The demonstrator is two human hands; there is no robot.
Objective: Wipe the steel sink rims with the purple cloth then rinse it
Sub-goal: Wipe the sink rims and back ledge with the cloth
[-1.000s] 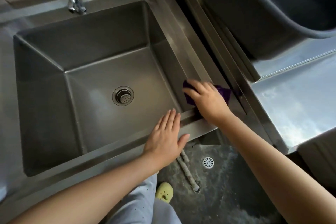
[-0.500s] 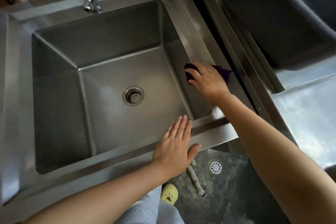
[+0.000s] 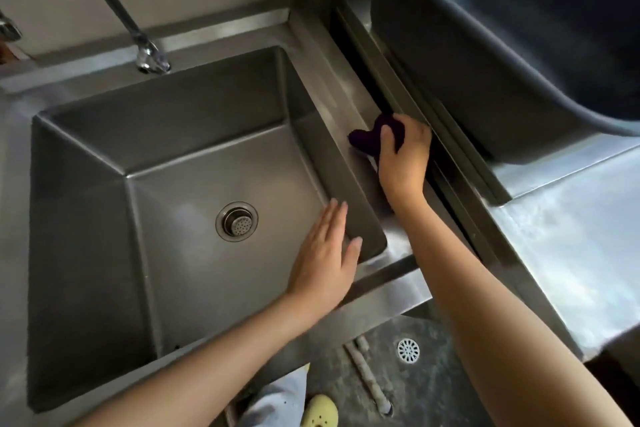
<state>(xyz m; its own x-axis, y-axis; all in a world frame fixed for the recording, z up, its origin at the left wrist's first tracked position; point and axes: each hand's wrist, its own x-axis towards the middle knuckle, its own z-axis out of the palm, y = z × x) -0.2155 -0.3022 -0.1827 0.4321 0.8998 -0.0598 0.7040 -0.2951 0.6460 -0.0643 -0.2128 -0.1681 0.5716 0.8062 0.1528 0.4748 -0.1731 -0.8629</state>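
Observation:
The steel sink fills the left and middle of the view, and its right rim [image 3: 341, 80] runs up toward the back wall. My right hand [image 3: 403, 158] presses the bunched purple cloth [image 3: 369, 137] onto that right rim, about halfway along it. The cloth shows ahead of my fingers and is partly hidden under them. My left hand [image 3: 323, 260] lies flat with fingers together over the front right corner of the basin, holding nothing. A drain strainer [image 3: 237, 221] sits in the basin floor.
A curved tap [image 3: 149, 57] hangs over the back rim. A dark gap and a second steel counter [image 3: 561, 239] lie right of the sink, with a large dark tub [image 3: 519, 55] on it. Below are a floor drain [image 3: 408, 350], a pipe and a yellow shoe.
My right hand has slid the cloth further up the right rim, away from me, and now bunches it. The left hand stays near the front right corner. The camera has moved.

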